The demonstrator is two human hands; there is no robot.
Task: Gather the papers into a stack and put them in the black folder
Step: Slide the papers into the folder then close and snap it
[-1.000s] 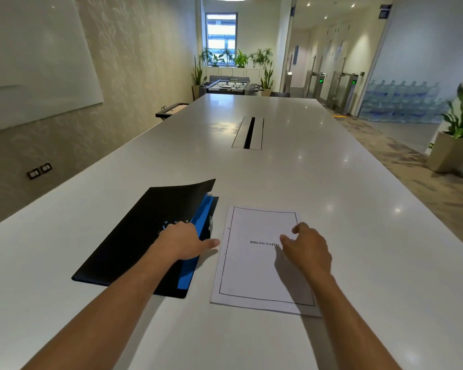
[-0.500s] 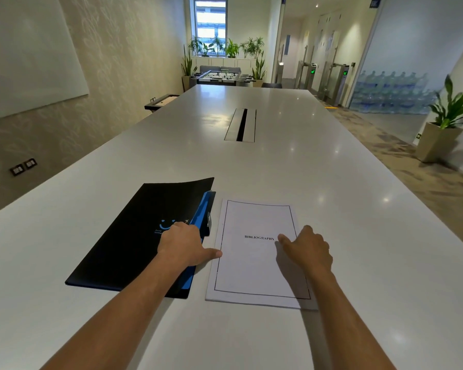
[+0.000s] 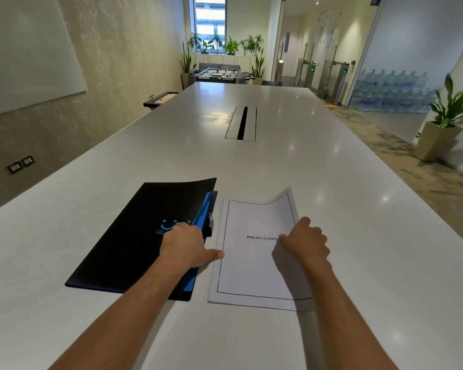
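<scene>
White printed paper stack (image 3: pixel 254 252) gathered, pinched by right hand (image 3: pixel 305 243); flat, unclenched left hand (image 3: pixel 185 244) steadies closed black plastic folder (image 3: pixel 134 236); insertion remains.

The black folder (image 3: pixel 134 241) is pressed flat by the left hand (image 3: pixel 185 244); the papers' (image 3: pixel 249 265) right edge is gripped by the right hand (image 3: pixel 305 243).

**Black, blue and white on a pale table**

The table (image 3: pixel 332 209) is glossy off-white. On it, the folder (image 3: pixel 134 236) is black with a light blue smile mark and a bright blue inner edge. Just right of the folder, the papers (image 3: pixel 251 271) are white, with a thin black border line and the black printed word BIBLIOGRAPHY.
</scene>
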